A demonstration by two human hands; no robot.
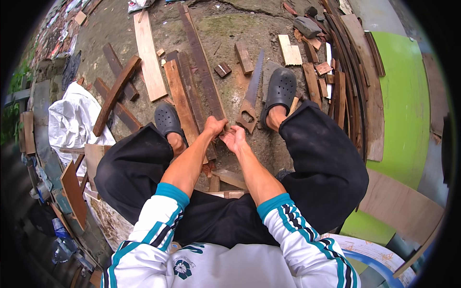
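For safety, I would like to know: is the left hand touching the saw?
Apart. The head view shows a strip of ground between the left hand and the saw.

- The head camera looks steeply down, from above the white shirt [235, 266].
- It faces forward, with left hand [215, 126] and right hand [234, 138] near its middle.

Narrow lane ahead of the hands, boxed in both sides.
Bare ground [231, 98] runs forward between long dark plank [201, 57] and handsaw [251, 91]; two dark blocks [244, 57] obstruct farther out. Forward-right of right hand [234, 139]: saw, then right clog [281, 87]. Left of left hand [215, 126]: more planks [180, 98], then left clog [168, 120]. Open patch between right forearm [259, 175] and right trouser leg [321, 163].
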